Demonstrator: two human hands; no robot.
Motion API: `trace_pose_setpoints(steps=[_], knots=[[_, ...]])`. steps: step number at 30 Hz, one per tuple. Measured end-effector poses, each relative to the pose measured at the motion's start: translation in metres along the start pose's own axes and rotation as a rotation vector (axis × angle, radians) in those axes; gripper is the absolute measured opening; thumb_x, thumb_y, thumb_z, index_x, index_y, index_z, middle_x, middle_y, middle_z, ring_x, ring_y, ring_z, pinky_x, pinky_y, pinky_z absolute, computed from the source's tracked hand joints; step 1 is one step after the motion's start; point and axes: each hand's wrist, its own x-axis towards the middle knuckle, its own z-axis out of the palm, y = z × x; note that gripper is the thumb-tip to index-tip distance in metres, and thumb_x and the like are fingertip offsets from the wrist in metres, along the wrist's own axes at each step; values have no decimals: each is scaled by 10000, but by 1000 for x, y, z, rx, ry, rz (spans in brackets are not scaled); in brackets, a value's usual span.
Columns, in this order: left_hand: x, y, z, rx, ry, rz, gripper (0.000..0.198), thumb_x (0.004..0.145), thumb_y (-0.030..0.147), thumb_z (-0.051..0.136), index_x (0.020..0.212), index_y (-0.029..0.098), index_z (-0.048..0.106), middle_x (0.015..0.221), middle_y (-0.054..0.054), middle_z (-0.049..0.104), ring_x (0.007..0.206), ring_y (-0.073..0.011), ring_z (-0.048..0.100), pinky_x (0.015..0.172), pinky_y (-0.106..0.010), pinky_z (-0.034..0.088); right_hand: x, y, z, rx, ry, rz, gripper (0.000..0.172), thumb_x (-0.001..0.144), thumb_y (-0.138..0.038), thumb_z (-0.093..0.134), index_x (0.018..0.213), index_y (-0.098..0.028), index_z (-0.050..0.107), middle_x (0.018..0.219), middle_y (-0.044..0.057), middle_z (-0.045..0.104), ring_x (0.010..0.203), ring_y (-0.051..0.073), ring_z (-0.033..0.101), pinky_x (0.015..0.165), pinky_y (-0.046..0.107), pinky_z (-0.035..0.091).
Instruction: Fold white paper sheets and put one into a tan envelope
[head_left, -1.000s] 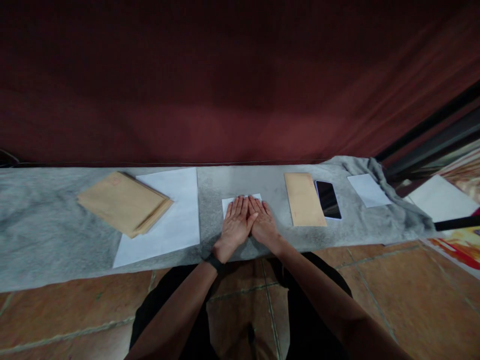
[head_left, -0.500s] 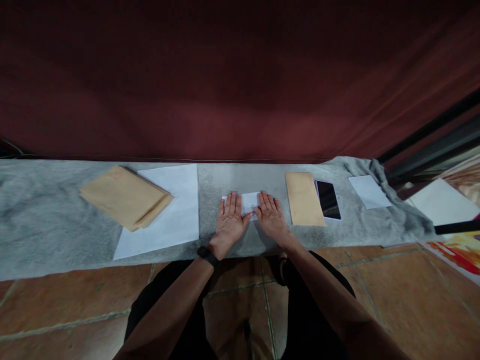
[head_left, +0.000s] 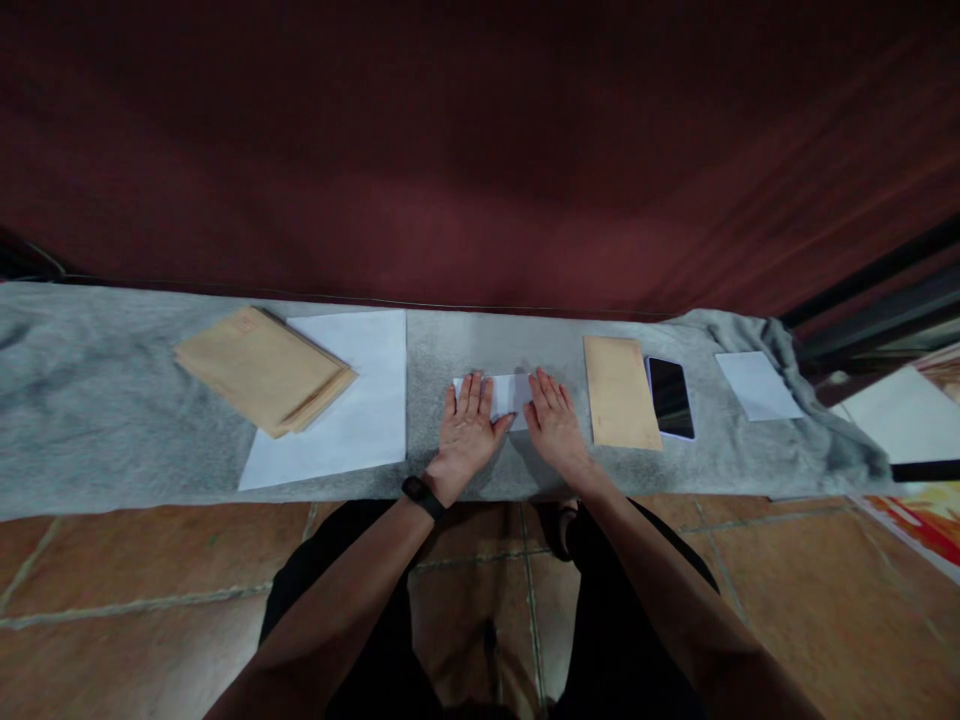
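A small folded sheet of white paper (head_left: 510, 392) lies on the grey cloth in front of me, partly covered by both hands. My left hand (head_left: 466, 430) rests flat on its left part, fingers pointing away from me and thumb stretched to the right. On the paper's right end lies my right hand (head_left: 555, 420), palm down with the fingers extended. Neither hand grips anything. To the right of my right hand is a single brown envelope (head_left: 622, 392).
A stack of brown envelopes (head_left: 259, 370) sits on larger white sheets (head_left: 367, 420) at the left. A phone (head_left: 670, 398) touches the single envelope's right side. Farther right lies another white sheet (head_left: 757, 385). The grey cloth (head_left: 112, 400) covers the narrow surface, with a dark red curtain (head_left: 480, 200) behind.
My right hand has slid slightly right along the paper, and its thumb has parted from the left thumb. The whole view has shifted and tilted a little.
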Motion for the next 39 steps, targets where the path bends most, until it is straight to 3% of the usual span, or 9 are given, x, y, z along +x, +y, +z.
trace_pose_setpoints(steps=[6, 15, 25, 32, 39], knots=[[0, -4, -2, -77, -60, 73, 650, 972, 328, 443, 1590, 141, 378, 1694, -168, 297, 1598, -329, 191, 1294, -562, 36, -7, -21, 4, 14, -123, -104, 553, 1088, -331, 304, 1579, -104, 414, 1664, 144, 376, 1558, 246, 324, 1291, 490, 224], [0, -5, -5, 25, -64, 16, 673, 988, 407, 458, 1603, 153, 354, 1704, -167, 267, 1593, -331, 208, 1287, -589, 29, -11, -12, 5, -48, -73, -67, 608, 1089, -386, 347, 1617, -85, 325, 1677, 162, 334, 1575, 270, 280, 1286, 509, 204], [8, -15, -17, 256, -81, -53, 674, 1056, 460, 332, 1599, 62, 339, 1671, -189, 341, 1576, -305, 268, 1287, -497, 173, -11, -7, 4, -125, -39, -51, 620, 1089, -393, 348, 1621, -76, 312, 1674, 161, 338, 1560, 283, 311, 1281, 501, 207], [18, -20, -32, 288, -57, -11, 540, 1029, 356, 444, 1520, 135, 487, 1530, -163, 548, 1400, -321, 505, 1163, -455, 379, -12, -5, 5, -136, -22, -34, 627, 1088, -409, 363, 1616, -72, 325, 1671, 151, 348, 1555, 288, 321, 1280, 484, 212], [20, -16, -34, 316, -33, -17, 481, 1022, 316, 447, 1452, 128, 549, 1449, -168, 590, 1307, -338, 534, 1081, -472, 420, -10, -6, 2, -133, -37, 17, 604, 1091, -377, 328, 1610, -68, 342, 1672, 151, 344, 1557, 298, 311, 1273, 502, 221]])
